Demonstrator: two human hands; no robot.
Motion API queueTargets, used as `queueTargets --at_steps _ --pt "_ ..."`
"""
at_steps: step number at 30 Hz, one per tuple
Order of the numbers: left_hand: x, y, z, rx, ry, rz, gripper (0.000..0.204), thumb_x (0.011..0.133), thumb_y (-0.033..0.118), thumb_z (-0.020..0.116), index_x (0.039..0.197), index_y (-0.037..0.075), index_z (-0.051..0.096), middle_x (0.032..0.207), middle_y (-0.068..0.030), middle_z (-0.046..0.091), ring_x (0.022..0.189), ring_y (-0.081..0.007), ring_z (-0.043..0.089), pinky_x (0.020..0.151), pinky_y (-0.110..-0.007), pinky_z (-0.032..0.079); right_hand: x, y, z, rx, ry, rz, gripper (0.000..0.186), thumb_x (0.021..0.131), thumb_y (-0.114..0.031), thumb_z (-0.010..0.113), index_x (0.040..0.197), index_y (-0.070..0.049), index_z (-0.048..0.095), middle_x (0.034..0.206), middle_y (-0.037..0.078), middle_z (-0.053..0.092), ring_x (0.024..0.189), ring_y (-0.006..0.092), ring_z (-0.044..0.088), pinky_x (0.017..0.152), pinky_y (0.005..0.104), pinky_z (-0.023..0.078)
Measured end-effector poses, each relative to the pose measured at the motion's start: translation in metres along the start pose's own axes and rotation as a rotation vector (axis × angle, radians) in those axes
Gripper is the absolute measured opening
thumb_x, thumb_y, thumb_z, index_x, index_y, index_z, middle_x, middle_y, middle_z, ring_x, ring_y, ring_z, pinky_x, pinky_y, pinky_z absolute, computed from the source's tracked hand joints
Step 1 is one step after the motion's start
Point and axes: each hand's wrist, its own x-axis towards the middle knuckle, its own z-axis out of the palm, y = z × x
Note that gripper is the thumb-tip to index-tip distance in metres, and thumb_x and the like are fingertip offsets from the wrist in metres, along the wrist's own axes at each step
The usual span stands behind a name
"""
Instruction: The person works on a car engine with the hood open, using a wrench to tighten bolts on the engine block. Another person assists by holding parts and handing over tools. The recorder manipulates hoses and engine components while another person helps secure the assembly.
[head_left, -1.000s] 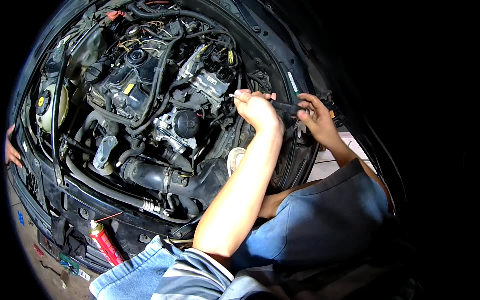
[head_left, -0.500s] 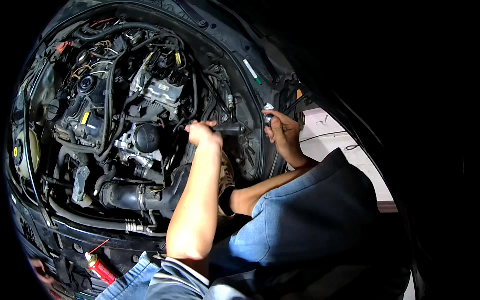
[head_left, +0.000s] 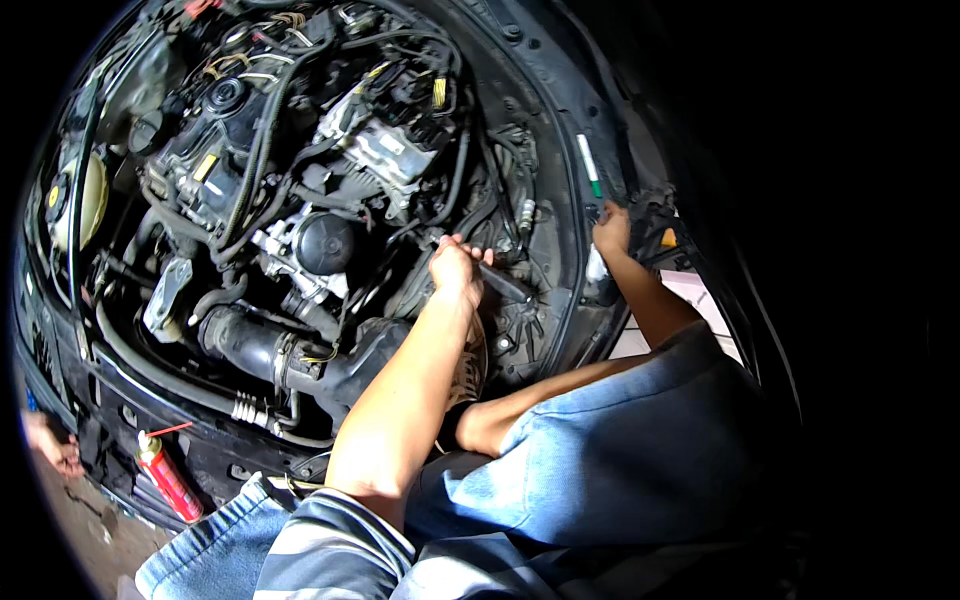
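My left hand is closed at one end of a dark, thick-handled tool, which lies over the right side of the engine bay. What the tool is I cannot make out. Off to the right, my right hand is at the fender edge, its fingertips pinched by a small dark item too small to name. Just beyond those fingers lies a white marker with a green cap. A small white object sits just below the right hand.
An engine with hoses fills the bay. My shoe rests inside it, below a bent denim knee. A red spray can with a straw lies on the front edge. Another person's hand shows at far left.
My right hand has moved forward along the fender toward the marker. It held a small round shiny piece before. The left hand stays by the tool, while the whole view has shifted and turned.
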Motion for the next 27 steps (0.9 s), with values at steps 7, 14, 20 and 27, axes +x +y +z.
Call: queueTargets --at_steps 7,14,20,27 --pt "0.021 0.044 0.012 -0.214 -0.118 0.057 0.032 0.105 0.036 0.034 0.09 0.012 0.05 0.068 -0.0009 0.045 0.06 -0.0154 0.047 0.083 -0.047 0.053 -0.096 -0.187 -0.062 0.845 -0.989 -0.163 0.04 0.091 -0.021 0.066 0.122 0.003 0.057 0.089 0.009 0.065 0.075 0.0122 0.062 0.069 0.0255 0.049" --pt "0.045 0.07 0.021 -0.216 -0.095 0.054 0.028 0.105 0.028 0.032 0.093 0.009 0.048 0.073 -0.0017 0.049 0.067 -0.017 0.053 0.084 -0.052 0.055 -0.091 -0.232 -0.054 0.485 -0.65 -0.508 0.035 0.083 -0.009 0.068 0.116 0.0 0.061 0.085 0.021 0.067 0.076 0.0263 0.067 0.069 0.0344 0.051" --pt "0.054 0.068 0.0 -0.197 -0.14 -0.033 0.033 0.106 0.031 0.027 0.112 0.003 0.045 0.111 -0.0129 0.058 0.102 -0.0303 0.063 0.087 -0.051 0.056 -0.086 -0.242 -0.061 0.373 -0.664 -0.654 0.036 0.082 -0.011 0.067 0.116 -0.001 0.063 0.104 0.023 0.067 0.099 0.0384 0.064 0.087 0.0404 0.051" --pt "0.044 0.069 0.002 -0.14 -0.184 0.055 0.039 0.105 0.035 0.03 0.124 0.004 0.043 0.114 -0.0135 0.058 0.106 -0.0309 0.062 0.09 -0.049 0.054 -0.088 -0.256 -0.077 0.337 -0.724 -0.516 0.034 0.082 -0.01 0.066 0.115 -0.001 0.064 0.106 0.022 0.067 0.101 0.0379 0.064 0.088 0.0402 0.051"
